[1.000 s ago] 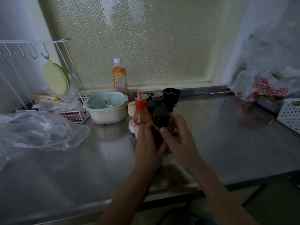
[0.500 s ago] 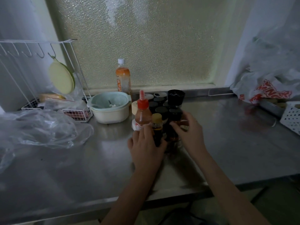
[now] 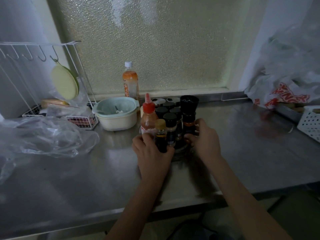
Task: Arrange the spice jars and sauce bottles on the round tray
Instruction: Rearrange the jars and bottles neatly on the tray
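Nearest, on the steel desk [image 3: 242,153]: left hand [image 3: 153,153], fingers [image 3: 147,136] wrapped round the lower body of a small dark sauce bottle [image 3: 161,135] with a yellow cap. Bottle upright, long axis vertical, rising straight out of the fingers at the near left edge of the cluster; whether seated on the round tray [image 3: 180,149] or only against its rim, cannot tell. Just right of those fingers: right hand [image 3: 205,137], curled on the base of a tall dark grinder [image 3: 189,118]. Beyond the fingers: red-capped squeeze bottle [image 3: 148,118] touching left, black-lidded spice jars [image 3: 170,118] packed behind. Left hand nearer for any settling nudge, probably inward and away.
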